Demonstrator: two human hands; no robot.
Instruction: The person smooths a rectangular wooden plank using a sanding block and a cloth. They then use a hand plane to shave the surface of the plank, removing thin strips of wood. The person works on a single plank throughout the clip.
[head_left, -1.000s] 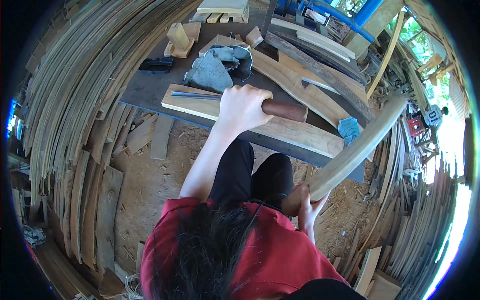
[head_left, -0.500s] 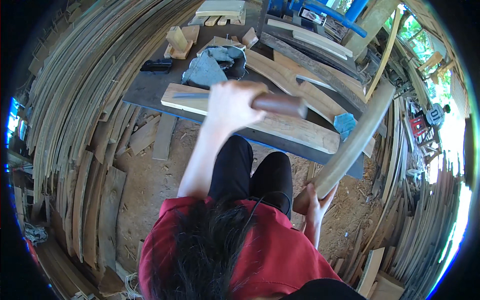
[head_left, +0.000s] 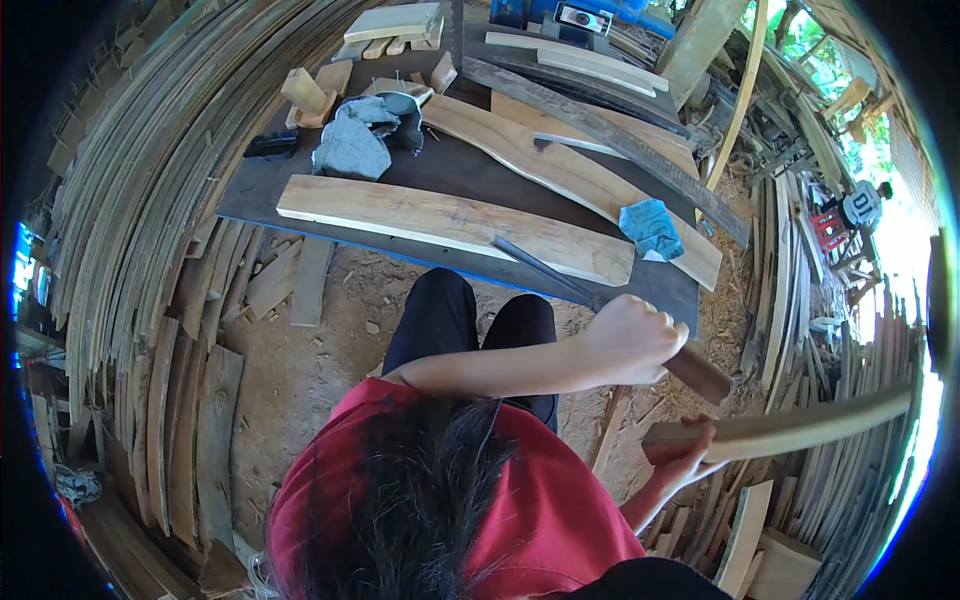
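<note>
My left hand is closed round a hand tool with a brown handle and a long, thin dark metal blade. That blade points up and left, its tip over the pale board at the table's near edge; whether it is a file or a chisel I cannot tell. My right hand grips one end of a curved wooden piece, which reaches out to the right. The tool's handle is close above this piece, apart from it.
On the dark table lie a crumpled grey-blue cloth, a blue sandpaper-like sheet and a curved plank. Long wood strips are stacked at left. More strips stand at right. A person sits far right.
My left hand has swung from over the table down and right with the tool. The curved piece in my right hand has tipped from steep to nearly level, its far end now to the right.
</note>
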